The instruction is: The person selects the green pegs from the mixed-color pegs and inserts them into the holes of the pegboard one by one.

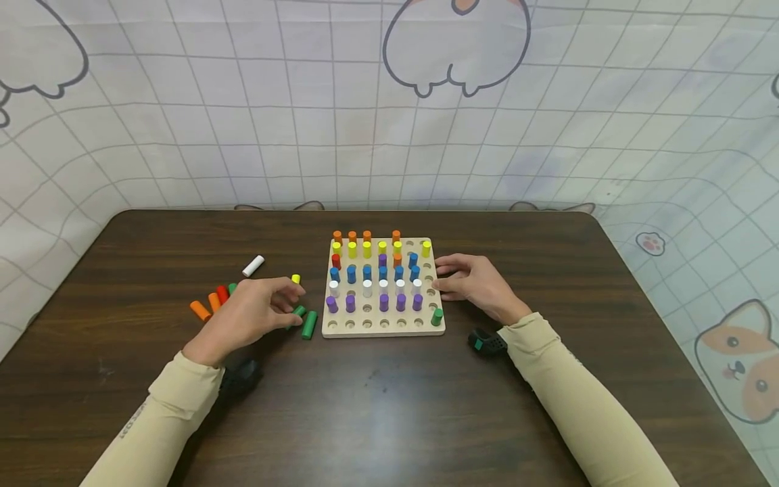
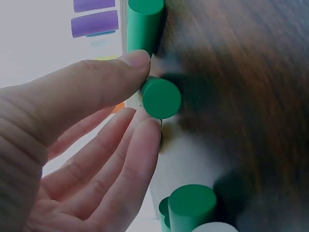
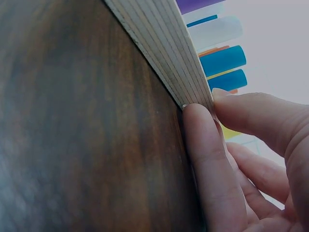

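Observation:
A wooden pegboard [image 1: 375, 325] lies on the table, with rows of coloured pegs standing in its holes. My right hand [image 1: 471, 281] holds its right edge; in the right wrist view the thumb is on the top edge and a finger [image 3: 203, 130] lies against the layered side. Left of the board, my left hand [image 1: 252, 308] is around a small green peg [image 2: 162, 98], thumb on one side and fingertips on the other, with a slight gap showing in the head view. Another green peg [image 1: 309, 325] lies between that hand and the board.
Loose pegs lie beyond the left hand: a white peg [image 1: 253, 266], a yellow peg [image 1: 295, 279], orange pegs [image 1: 200, 310] and a red peg [image 1: 222, 293]. A single green peg [image 1: 437, 316] stands in the board's near right corner. A grid-patterned cloth [image 1: 341, 135] hangs behind the table.

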A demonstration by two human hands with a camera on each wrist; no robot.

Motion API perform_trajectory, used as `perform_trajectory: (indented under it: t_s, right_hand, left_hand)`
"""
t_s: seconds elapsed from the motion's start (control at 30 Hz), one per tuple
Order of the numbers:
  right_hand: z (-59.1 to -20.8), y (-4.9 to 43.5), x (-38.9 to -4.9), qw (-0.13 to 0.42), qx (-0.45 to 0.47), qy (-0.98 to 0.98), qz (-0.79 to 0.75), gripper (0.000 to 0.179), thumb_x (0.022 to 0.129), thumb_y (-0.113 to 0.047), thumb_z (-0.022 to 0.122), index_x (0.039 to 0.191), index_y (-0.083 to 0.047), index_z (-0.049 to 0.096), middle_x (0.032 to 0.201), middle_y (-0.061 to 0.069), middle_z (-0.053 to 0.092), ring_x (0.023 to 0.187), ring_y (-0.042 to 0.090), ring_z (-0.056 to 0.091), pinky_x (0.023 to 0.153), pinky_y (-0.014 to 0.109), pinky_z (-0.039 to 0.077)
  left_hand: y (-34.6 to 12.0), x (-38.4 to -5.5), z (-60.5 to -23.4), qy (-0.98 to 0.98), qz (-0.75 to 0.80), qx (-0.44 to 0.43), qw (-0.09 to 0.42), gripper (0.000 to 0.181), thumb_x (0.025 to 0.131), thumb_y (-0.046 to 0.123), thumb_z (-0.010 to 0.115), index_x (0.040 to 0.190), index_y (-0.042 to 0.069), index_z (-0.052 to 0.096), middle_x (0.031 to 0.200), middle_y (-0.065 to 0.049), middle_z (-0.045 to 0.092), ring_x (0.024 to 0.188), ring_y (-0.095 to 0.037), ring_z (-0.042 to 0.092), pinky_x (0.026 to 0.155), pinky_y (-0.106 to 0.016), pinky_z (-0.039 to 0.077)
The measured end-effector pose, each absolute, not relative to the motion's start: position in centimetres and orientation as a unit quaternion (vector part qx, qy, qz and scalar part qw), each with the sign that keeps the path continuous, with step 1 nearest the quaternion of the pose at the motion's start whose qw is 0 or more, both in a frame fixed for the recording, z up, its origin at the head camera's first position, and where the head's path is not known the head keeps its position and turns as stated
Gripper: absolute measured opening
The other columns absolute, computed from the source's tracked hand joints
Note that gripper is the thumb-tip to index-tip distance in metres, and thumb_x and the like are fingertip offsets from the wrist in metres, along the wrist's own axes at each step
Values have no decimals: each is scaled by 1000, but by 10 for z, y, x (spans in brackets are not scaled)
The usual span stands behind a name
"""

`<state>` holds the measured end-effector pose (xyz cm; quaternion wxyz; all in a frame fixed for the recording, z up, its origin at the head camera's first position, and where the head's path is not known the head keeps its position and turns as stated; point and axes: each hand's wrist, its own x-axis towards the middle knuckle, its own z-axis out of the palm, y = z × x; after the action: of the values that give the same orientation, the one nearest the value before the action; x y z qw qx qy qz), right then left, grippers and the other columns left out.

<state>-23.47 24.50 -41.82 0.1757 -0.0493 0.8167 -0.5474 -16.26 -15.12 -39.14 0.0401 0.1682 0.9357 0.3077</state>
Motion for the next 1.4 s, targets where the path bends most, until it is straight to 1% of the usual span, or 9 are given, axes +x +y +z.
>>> perform_trajectory:
  t_s: [0.1, 0.37, 0.8, 1.0, 1.17, 1.4]
  right_hand:
    - [-418, 246, -235, 176, -48, 815, -550, 54, 94, -15, 77, 144, -7, 57, 135, 17, 61, 102, 15, 73, 86, 34, 66]
    - [-418, 248, -236, 178, -50, 813, -552, 55, 93, -16, 77, 143, -7, 57, 136, 18, 61, 102, 14, 73, 86, 34, 66]
    - [-414, 247, -235, 176, -46, 814, -551, 54, 94, -15, 77, 143, -6, 57, 135, 18, 61, 101, 13, 73, 86, 35, 66]
    - [-413, 248, -234, 176, -47, 811, -555, 53, 94, -15, 76, 143, -7, 57, 136, 18, 61, 102, 14, 73, 87, 36, 66]
    - [-413, 247, -234, 175, -46, 811, -556, 54, 94, -14, 77, 143, -7, 58, 136, 18, 61, 101, 15, 73, 87, 36, 66]
    - [-417, 245, -235, 177, -51, 810, -557, 53, 94, -14, 76, 143, -7, 58, 136, 18, 61, 100, 15, 74, 87, 36, 66]
  left_hand:
    - [-150, -163, -391, 937, 301, 171, 41, 36, 83, 12, 86, 116, 5, 73, 104, -7, 77, 86, -14, 73, 76, -31, 63]
    - [-147, -164, -391, 941, 289, 167, 47, 36, 83, 12, 86, 116, 4, 73, 103, -9, 77, 86, -16, 73, 78, -36, 64]
    - [-144, -164, -388, 939, 294, 170, 59, 35, 85, 16, 86, 114, 3, 74, 100, -8, 77, 86, -15, 72, 80, -37, 65]
    - [-144, -164, -386, 938, 293, 172, 63, 31, 86, 14, 84, 113, 3, 74, 100, -8, 78, 86, -16, 72, 80, -37, 65]
    - [-147, -163, -384, 939, 292, 171, 57, 28, 87, 12, 82, 113, 4, 75, 101, -6, 79, 88, -16, 73, 80, -36, 64]
    - [-150, -161, -384, 939, 296, 167, 44, 28, 90, 14, 79, 116, 5, 76, 103, -6, 80, 91, -18, 75, 81, -38, 64]
